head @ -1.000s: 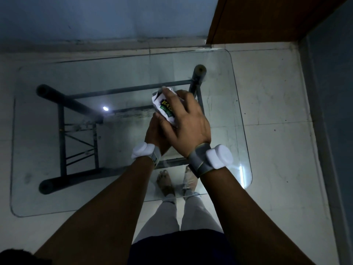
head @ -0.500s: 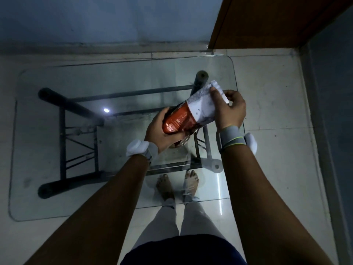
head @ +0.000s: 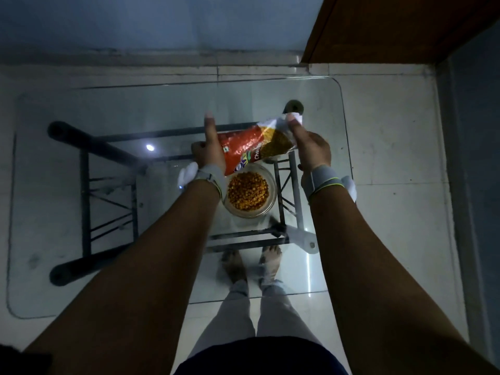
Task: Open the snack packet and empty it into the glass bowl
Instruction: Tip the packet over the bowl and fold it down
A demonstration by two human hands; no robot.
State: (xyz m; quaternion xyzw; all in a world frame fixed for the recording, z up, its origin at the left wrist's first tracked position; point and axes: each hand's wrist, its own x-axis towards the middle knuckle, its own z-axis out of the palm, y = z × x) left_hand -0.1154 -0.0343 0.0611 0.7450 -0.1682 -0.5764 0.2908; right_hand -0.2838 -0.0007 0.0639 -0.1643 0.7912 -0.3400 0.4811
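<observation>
An orange-red snack packet hangs tilted just above and behind the glass bowl, its low end over the bowl's far rim. My left hand grips that low left end, one finger stretched straight out. My right hand pinches the raised silvery top right corner. The round clear bowl stands on the glass table and holds a heap of small yellow-orange snack pieces. My left wrist hides the bowl's left rim.
The glass table top rests on a dark metal frame seen through it. My feet and legs show under the near edge. A wooden door stands at the back right, pale floor tiles all around.
The packet has swung from crumpled between both hands to stretched out and tilted over the bowl. My hands have moved apart, and the bowl with snack pieces has come into view.
</observation>
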